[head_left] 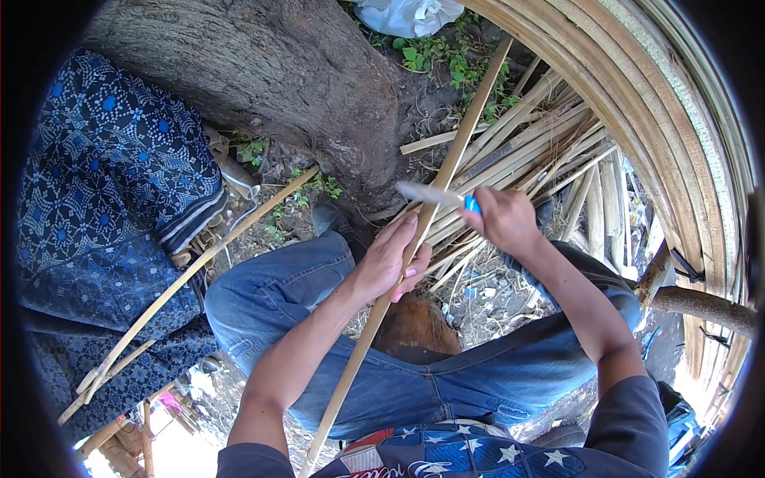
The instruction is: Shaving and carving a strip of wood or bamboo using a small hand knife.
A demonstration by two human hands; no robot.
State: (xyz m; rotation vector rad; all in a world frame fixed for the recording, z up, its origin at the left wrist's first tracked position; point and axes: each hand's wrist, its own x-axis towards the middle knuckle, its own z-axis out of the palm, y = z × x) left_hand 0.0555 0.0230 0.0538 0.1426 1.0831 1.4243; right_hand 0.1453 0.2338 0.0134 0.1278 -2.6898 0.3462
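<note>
A long, pale bamboo strip (470, 123) runs slantwise across my lap, from the far right-of-centre down to the near edge beside my body. My left hand (390, 259) is closed round its middle, with the fingers wrapped over it. A knife (430, 194) with a light, slightly blurred blade is gripped in my right hand (504, 223); a bit of its blue handle shows by the thumb. The blade lies across the strip just beyond my left fingertips. Whether its edge is cutting in cannot be made out.
Split bamboo pieces (518, 147) lie piled beyond my right hand. Long strips (661, 103) curve along the right side. A tree trunk (239, 72) rises ahead. Blue patterned cloth (111, 159) hangs at left, behind a leaning stick (183, 275). A wood block (422, 323) stands between my legs.
</note>
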